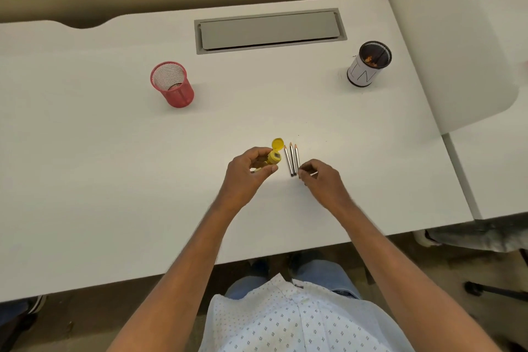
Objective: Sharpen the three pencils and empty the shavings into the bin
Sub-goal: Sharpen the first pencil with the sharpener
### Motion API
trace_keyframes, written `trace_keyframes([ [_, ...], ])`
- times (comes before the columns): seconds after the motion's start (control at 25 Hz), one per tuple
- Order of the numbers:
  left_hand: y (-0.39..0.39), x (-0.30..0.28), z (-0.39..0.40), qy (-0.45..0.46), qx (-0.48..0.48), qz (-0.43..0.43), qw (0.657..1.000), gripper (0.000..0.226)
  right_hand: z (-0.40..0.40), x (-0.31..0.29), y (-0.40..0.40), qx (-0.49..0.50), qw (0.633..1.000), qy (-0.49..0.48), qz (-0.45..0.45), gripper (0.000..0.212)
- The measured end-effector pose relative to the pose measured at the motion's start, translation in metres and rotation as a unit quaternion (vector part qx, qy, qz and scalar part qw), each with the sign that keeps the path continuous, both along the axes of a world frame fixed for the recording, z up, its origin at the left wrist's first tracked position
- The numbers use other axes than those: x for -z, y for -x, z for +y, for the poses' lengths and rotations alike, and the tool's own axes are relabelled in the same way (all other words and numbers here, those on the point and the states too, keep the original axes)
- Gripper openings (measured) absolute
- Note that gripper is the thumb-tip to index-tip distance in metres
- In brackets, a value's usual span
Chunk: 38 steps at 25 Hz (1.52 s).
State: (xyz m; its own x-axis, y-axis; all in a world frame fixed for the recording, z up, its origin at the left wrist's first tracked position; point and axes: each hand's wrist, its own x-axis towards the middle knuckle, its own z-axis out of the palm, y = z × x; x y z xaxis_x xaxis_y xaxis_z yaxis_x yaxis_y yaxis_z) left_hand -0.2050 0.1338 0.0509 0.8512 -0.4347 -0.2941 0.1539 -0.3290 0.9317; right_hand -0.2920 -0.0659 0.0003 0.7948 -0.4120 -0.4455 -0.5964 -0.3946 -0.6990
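Left hand (251,164) curled in a grip, right hand (318,177) fingers pinched, forearms extended

Three sharpened pencils (292,158) side by side, yellow open-lidded sharpener (273,155) adjacent, labelled bin (368,63) far right.

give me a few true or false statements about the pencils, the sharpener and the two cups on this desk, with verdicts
1. The left hand holds the yellow plastic sharpener with its lid flipped open. True.
2. The three short pencils stand in the red mesh cup. False: they lie side by side on the white desk.
3. The black cup with the white paper label holds orange-brown bits. True.
4. The right hand is lifting the black cup. False: it is at the pencils' near ends.
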Motion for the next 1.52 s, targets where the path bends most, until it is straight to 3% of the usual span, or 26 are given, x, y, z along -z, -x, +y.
trace_keyframes([
  [0.12, -0.003, 0.007, -0.003, -0.002, 0.000, 0.003, 1.000, 0.029, -0.009, 0.010, -0.024, 0.033, 0.999, 0.038, 0.005, 0.004],
  [0.56, -0.020, 0.028, -0.035, -0.039, -0.026, 0.005, 0.999, 0.029, -0.031, 0.026, -0.050, -0.051, 0.984, 0.156, 0.070, 0.010],
  [0.72, -0.021, 0.034, -0.054, -0.063, -0.044, 0.004, 0.997, 0.029, -0.058, -0.004, -0.047, -0.063, 0.995, 0.073, -0.024, 0.010],
  [0.88, -0.017, 0.038, -0.076, -0.067, -0.051, 0.003, 0.996, 0.025, -0.080, -0.035, -0.038, -0.145, 0.971, 0.122, -0.144, 0.019],
  [1.52, -0.018, 0.030, -0.107, -0.131, -0.024, -0.048, 0.990, 0.031, -0.104, -0.047, -0.052, -0.268, 0.933, 0.168, -0.173, 0.019],
])
